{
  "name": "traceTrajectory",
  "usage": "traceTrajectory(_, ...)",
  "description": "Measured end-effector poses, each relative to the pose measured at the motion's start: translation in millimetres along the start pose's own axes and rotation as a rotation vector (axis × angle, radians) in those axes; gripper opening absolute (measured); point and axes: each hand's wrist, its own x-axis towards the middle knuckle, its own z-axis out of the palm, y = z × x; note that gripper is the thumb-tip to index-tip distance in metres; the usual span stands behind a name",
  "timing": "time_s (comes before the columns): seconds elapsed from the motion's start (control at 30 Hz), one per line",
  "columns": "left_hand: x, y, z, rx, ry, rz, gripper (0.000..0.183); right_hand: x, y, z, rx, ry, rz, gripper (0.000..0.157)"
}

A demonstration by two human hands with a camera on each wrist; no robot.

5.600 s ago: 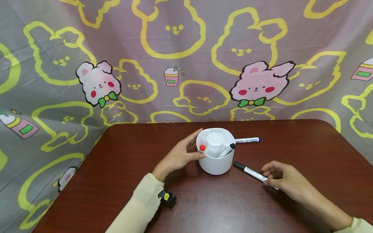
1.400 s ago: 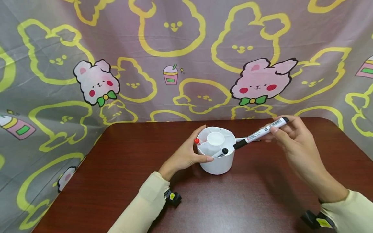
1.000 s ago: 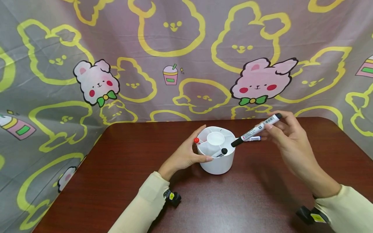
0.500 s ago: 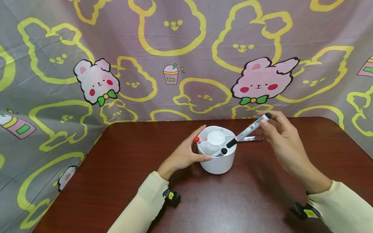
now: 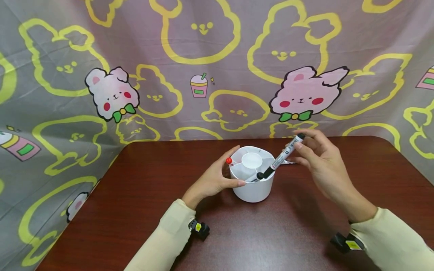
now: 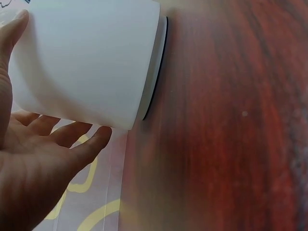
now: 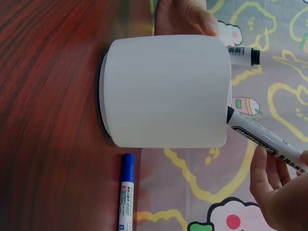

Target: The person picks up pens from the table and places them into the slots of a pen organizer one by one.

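Note:
A white round pen holder [image 5: 252,192] with divided compartments stands on the table. My left hand [image 5: 211,177] grips its left side, thumb at the front rim and fingers behind. My right hand [image 5: 326,169] pinches a white marker [image 5: 284,155] near its upper end, and the marker slants with its black cap down at the holder's right front opening. One black-ended marker [image 5: 255,177] leans inside the front compartment, close to that cap. A red-ended marker [image 5: 229,161] sits at the left. In the right wrist view, the held marker's cap [image 7: 230,115] meets the rim; its very tip is hidden.
A blue-capped marker [image 7: 126,192] lies on the table behind the holder, mostly hidden in the head view by the right hand. The dark red-brown table [image 5: 149,180] ends at a patterned cloth [image 5: 234,75].
My right hand has picked the black-capped marker off the table, raised it and brought it left to the holder, tilting it steeper. The left hand stays on the holder.

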Motion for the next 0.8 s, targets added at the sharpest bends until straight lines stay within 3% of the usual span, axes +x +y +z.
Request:
traceTrajectory(0.33,1.3,-1.3,-1.6,-0.033,-0.017,0.005,0.103,0.7,2.1,4.1,-0.051,-0.048,0.014,0.033)
traceTrajectory(0.8,0.1,-1.2,-3.4,-0.094,-0.053,-0.007,0.103,2.1,5.8,5.9,-0.111,-0.081,0.062,0.023)
